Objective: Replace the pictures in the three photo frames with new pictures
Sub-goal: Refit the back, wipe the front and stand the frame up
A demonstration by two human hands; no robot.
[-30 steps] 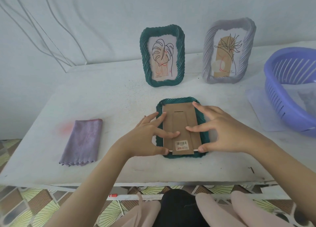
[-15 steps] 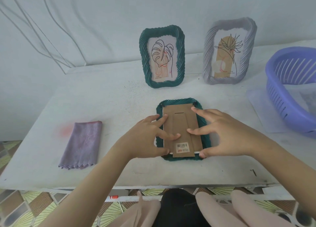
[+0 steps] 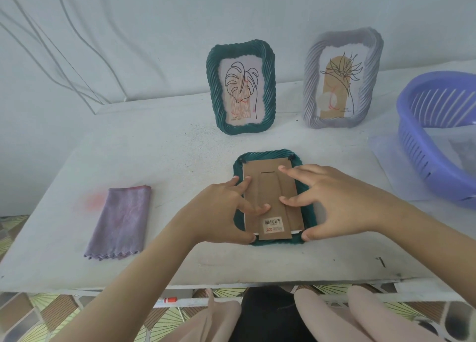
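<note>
A dark green photo frame [image 3: 268, 154] lies face down near the table's front edge, its brown cardboard back [image 3: 266, 187] with a barcode sticker facing up. My left hand [image 3: 221, 213] presses the back's left side with spread fingers, thumb at the bottom left corner. My right hand [image 3: 332, 200] presses the right side, thumb at the bottom right corner. A second green frame [image 3: 269, 58] with a leaf drawing stands upright behind. A grey frame [image 3: 313, 58] with a plant drawing stands to its right.
A folded purple cloth [image 3: 119, 222] lies at the left on the white table [image 3: 154, 148]. A purple plastic basket [image 3: 422, 146] sits at the right edge, with clear plastic sheets [image 3: 383, 151] beside and under it. The wall is close behind the frames.
Both hands stay on the cardboard back; my fingers have shifted slightly on it. The frame has not moved.
</note>
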